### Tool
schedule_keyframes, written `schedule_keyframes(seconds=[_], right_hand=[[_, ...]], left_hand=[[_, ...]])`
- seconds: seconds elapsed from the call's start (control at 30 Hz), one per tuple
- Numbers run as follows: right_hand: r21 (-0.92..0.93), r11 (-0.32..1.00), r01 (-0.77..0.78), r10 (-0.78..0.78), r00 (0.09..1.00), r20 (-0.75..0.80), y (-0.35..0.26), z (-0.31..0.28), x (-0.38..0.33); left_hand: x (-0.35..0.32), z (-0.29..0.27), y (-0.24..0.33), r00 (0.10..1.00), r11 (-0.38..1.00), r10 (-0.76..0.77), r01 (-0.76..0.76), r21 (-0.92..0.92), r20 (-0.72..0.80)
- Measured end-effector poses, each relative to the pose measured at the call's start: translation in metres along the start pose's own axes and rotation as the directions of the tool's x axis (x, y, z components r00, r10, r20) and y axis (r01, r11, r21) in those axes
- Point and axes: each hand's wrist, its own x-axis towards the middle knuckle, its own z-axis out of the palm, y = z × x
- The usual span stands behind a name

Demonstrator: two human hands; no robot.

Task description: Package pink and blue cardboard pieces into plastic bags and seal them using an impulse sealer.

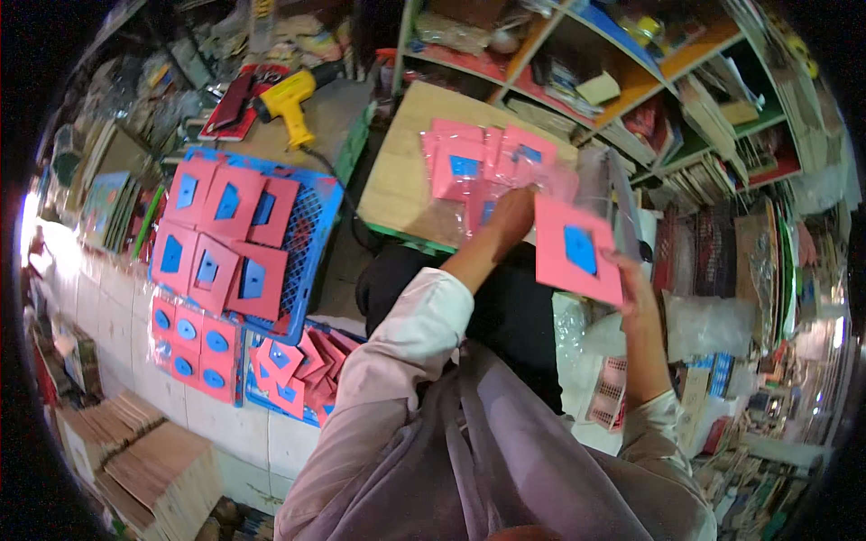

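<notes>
My right hand [634, 287] is closed on the edge of a pink square board [552, 264], tilted in front of me, with a blue four-sided shape in its middle. My left hand [517, 211] reaches over the wooden tabletop [397, 171], beside several similar pink boards [453, 169] in clear plastic wrap. A blurred, pinkish see-through wrap [559, 183] shows at its fingertips; whether the hand grips it I cannot make out. Its fingers are partly hidden and smeared by motion.
On the left, a blue crate [317, 236] bears several pink boards. A second blue tray [262, 389] of pink pieces lies lower. Boards with blue discs [186, 330] sit beside it. A yellow heat gun [290, 101] with a cord rests behind. Cluttered shelves [622, 126] stand at the back right.
</notes>
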Motion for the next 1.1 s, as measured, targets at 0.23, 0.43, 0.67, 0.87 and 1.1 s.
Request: schedule_keyframes(seconds=[0.23,0.43,0.67,0.87,1.1], right_hand=[[0.447,0.894,0.016,-0.014,1.0,-0.007,0.082,-0.062,0.04],[0.627,0.731,0.269,-0.178,0.962,-0.205,0.083,-0.047,0.101],[0.718,0.577,0.39,-0.185,0.918,-0.35,0.076,-0.03,0.149],[0.537,0.839,0.091,-0.085,0.996,-0.036,0.053,-0.004,0.168],[0.61,0.739,0.287,-0.209,0.958,-0.198,0.05,0.026,0.169]], left_hand=[[-0.018,-0.01,0.022,0.989,0.997,0.05,-0.058,-0.055,-0.143],[-0.026,-0.018,0.043,0.999,0.999,-0.01,0.012,0.046,-0.05],[-0.024,-0.017,0.05,0.999,0.995,-0.043,0.045,0.083,-0.025],[-0.034,-0.015,0.063,0.963,0.963,0.268,-0.268,0.02,-0.035],[-0.003,-0.055,0.02,0.857,0.858,-0.4,0.226,-0.462,-0.325]])
